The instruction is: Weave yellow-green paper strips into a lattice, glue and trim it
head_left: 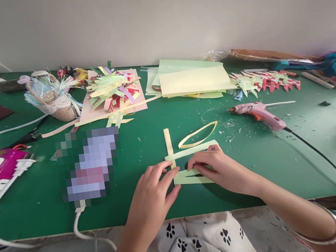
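Observation:
Several folded paper strips lie just in front of me on the green table. A light green strip (190,150) crosses over a yellow strip (168,140); another green strip (183,177) is folded into a narrow loop nearer me. My left hand (154,186) has its fingertips at the left ends of these strips, with thumb and fingers around the end of the lower one. My right hand (217,163) has its fingers curled over the green strips, hiding part of them. Beyond my hands, a thin yellow paper loop (199,140) rests apart on the table.
A pink glue gun (260,114) with a cable lies at right. A blurred-out phone (90,166) with a white cable is at left, past it a magenta power strip (4,172). Behind are cut paper strips (112,88), paper sheets (196,81) and a woven paper piece (268,80).

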The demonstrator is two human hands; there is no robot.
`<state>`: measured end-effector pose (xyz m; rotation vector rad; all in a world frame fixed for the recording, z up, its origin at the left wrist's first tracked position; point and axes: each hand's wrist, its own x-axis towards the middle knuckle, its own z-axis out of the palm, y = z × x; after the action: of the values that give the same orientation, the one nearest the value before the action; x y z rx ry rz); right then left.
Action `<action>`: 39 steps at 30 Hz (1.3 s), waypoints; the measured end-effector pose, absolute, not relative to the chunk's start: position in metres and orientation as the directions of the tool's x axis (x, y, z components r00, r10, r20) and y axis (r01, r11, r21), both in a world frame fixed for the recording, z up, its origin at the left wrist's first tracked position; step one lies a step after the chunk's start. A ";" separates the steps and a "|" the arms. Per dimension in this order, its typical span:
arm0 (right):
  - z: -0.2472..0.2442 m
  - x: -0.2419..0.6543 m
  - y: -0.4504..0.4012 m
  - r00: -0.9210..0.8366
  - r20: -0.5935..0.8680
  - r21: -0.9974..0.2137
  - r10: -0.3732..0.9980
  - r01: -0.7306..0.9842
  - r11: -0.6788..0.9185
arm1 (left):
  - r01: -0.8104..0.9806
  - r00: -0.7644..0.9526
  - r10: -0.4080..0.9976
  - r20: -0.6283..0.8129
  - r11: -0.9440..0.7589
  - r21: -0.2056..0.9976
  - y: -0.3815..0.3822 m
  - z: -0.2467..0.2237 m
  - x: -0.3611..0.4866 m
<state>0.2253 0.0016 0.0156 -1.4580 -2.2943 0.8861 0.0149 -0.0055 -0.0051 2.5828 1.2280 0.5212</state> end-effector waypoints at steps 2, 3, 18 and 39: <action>0.016 0.226 0.002 -0.445 -0.082 -0.627 0.892 0.718 0.301 | 0.699 0.586 0.784 0.206 -0.617 0.362 -0.006 -0.005 0.015; 0.016 0.226 0.002 -0.442 -0.078 -0.626 0.894 0.720 0.301 | 0.699 0.586 0.785 0.202 -0.616 0.363 -0.006 -0.005 0.014; 0.017 0.228 0.000 -0.445 -0.064 -0.600 0.893 0.733 0.322 | 0.691 0.577 0.777 0.253 -0.629 0.355 -0.005 -0.005 0.014; 0.018 0.225 0.013 -0.418 0.101 -0.393 0.903 0.817 0.422 | 0.681 0.608 0.686 0.399 -0.709 0.183 -0.012 0.000 0.019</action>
<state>0.2246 0.0130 0.0180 -1.4883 -2.3839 0.4115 0.0192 -0.0120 0.0000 2.8060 1.1932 0.7047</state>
